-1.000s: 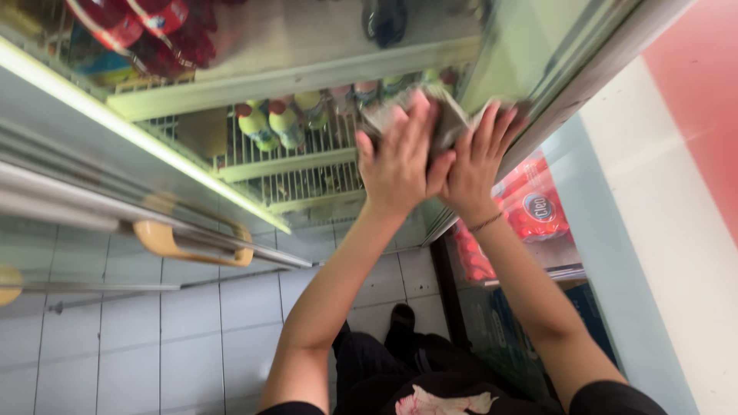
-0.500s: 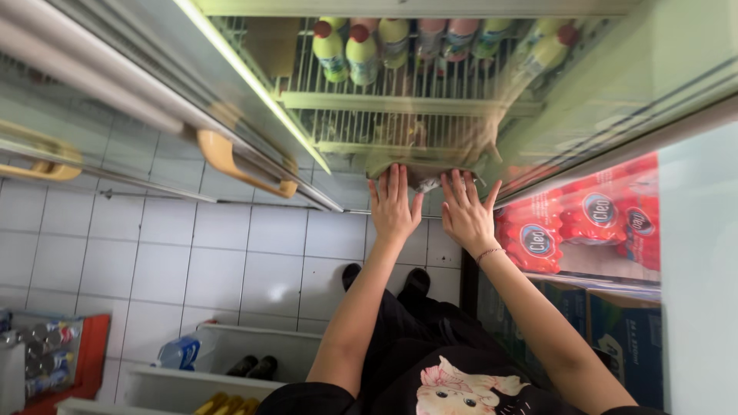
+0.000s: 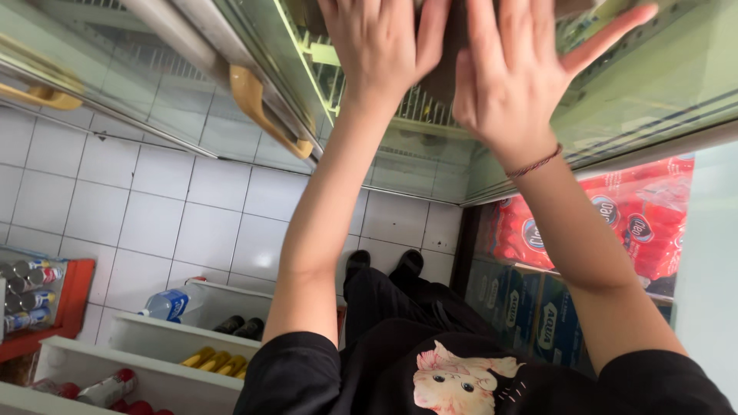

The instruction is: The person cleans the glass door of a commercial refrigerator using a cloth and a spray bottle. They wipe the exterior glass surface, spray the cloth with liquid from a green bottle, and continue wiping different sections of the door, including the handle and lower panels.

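White tiles [image 3: 154, 223] cover the floor, seen from above past the person's black shirt and trousers. Glass doors of a drinks cooler [image 3: 661, 84] fill the upper part of the view; one open door carries a tan handle [image 3: 261, 107], and a second tan handle [image 3: 38, 94] shows on the door at far left. Wire shelf [image 3: 415, 115] inside the cooler lies just beneath the wrists.

Low on the left stand white crates [image 3: 146, 338] with a clear bottle with a blue label [image 3: 171, 302], dark bottles and yellow bottles, and beside them a red tray of cans [image 3: 46, 300]. On the right, below the cooler, red shrink-wrapped packs [image 3: 615, 223] rest on blue cartons [image 3: 530, 307].

Left hand [image 3: 380, 46] and right hand [image 3: 515, 73] are raised side by side into the cooler opening, backs toward the camera. Fingers of both are extended and laid flat against a dark flat object [image 3: 453, 58] between and behind them; what it is cannot be told. Left fingers lie close together; right fingers are slightly apart, with the thumb [image 3: 611, 34] spread wide to the side. Fingertips run out of view at the top edge. A thin cord bracelet [image 3: 536, 163] circles the right wrist.
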